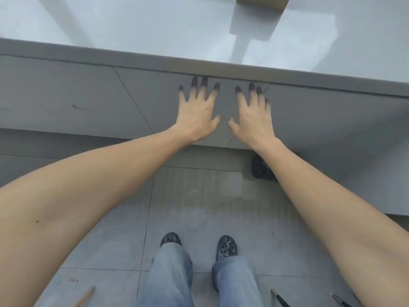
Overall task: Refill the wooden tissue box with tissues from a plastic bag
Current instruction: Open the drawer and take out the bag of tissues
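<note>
My left hand [197, 111] and my right hand [252, 115] are stretched out side by side, fingers spread, against the grey cabinet front [88, 100] just below the countertop edge [199, 63]. Both hands hold nothing. The fingertips look dark in the shadow under the counter lip. At the top edge a brown wooden object [262, 2], perhaps the tissue box, shows only partly on the white countertop [155, 25]. No plastic bag or tissues are in view.
I stand on a grey tiled floor [199, 207]; jeans and dark perforated shoes [226, 247] show below. A dark object [261, 168] lies at the cabinet's base behind my right forearm. A wooden stick [85, 296] and dark thin tools [281, 299] sit at the bottom edge.
</note>
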